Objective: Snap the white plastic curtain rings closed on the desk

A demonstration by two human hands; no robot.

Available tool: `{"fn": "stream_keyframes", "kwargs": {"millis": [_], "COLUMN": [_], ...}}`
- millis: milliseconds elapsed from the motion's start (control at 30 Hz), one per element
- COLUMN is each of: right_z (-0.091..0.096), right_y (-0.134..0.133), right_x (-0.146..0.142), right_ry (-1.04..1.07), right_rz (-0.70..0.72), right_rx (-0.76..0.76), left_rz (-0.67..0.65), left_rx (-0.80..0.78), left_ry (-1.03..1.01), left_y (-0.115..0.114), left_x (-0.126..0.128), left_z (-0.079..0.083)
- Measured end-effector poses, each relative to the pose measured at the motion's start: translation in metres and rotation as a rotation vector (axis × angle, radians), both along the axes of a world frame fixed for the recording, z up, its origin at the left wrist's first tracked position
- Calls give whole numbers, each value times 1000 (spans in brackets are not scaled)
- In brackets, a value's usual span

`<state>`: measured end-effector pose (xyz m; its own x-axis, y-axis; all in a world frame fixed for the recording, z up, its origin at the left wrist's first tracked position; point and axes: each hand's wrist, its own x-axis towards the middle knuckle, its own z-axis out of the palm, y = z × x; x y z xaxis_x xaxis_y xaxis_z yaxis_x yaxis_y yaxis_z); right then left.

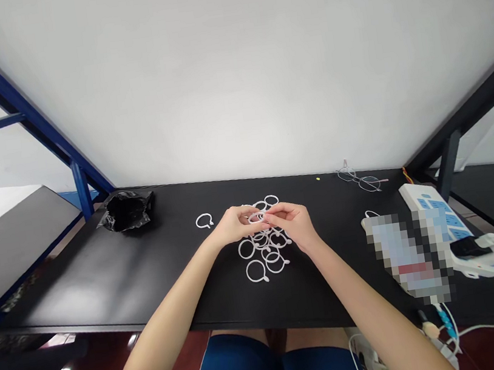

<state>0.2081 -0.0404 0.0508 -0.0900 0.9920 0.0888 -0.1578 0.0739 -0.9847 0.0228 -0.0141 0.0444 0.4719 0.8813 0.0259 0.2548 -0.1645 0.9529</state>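
My left hand (238, 223) and my right hand (292, 221) meet above the middle of the black table, both closed on one white ring (256, 217). The fingertips of my right hand pinch its right side; my left fingers hold the other side. Beneath and in front of my hands lies a loose pile of similar thin white rings (254, 261), several with a small knob on the rim. My fingers and wrists hide part of the pile. To the left, a single white ring (203, 215) lies apart, with a gap in its loop near the knob.
A crumpled black plastic bag (127, 211) sits open at the back left of the black table (163, 276). Eyeglasses (359, 180) rest at the back right. Farther right are a blurred-out phone-like object (406, 254) and a white power strip (439, 213) with plugs and cables.
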Motion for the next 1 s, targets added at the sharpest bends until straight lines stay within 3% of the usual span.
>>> {"fn": "stream_keyframes", "kwargs": {"millis": [200,533,633,767,833,900,1000], "right_z": [1,-2,-2,-3,-5,-8,-10], "right_y": [0,3,9,26,33,37,34], "right_x": [-1,0,7,34,48,55,51], "right_ry": [30,2,62,269,313,308,249], "right_rz": [-36,-49,-131,-485,-584,-604,-533], "right_rx": [-18,-15,-19,-28,-65,-92,-122], "left_rz": [-74,-53,-45,172,304,359,340], "left_rx": [-144,-201,-208,-130,-82,-28,20], "left_ry": [-95,-171,-194,-199,-159,-82,52], "left_y": [2,1,4,16,22,27,31], "left_x": [-8,-2,-4,-18,-29,-40,-52], "left_z": [6,2,2,1,1,0,-3]}}
